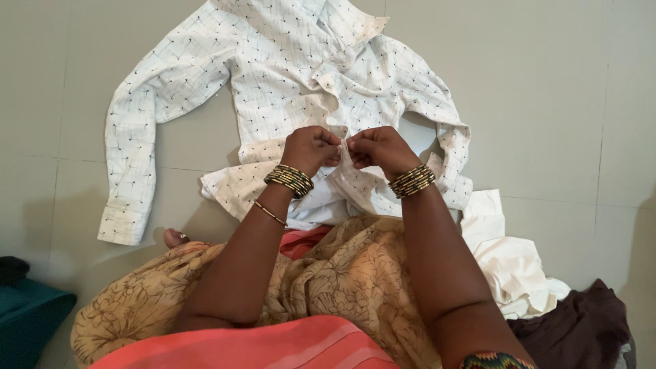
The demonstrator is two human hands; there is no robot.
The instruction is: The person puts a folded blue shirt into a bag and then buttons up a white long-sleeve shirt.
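A white long-sleeved shirt [294, 75] with a small dark pattern lies spread on the grey tiled floor [547, 102], collar at the top, left sleeve stretched down the left side. My left hand [311, 148] and my right hand [381, 148] meet over the shirt's front edge near its lower middle. Both pinch the fabric between fingers and thumb, knuckles almost touching. Each wrist wears a stack of gold and dark bangles. The exact spot they grip is hidden by the fingers.
My lap is covered by tan floral cloth [342, 273] and an orange-pink garment [273, 345]. A plain white cloth [509, 263] and a dark brown cloth [581, 321] lie at the right. A teal object [27, 318] sits at the lower left.
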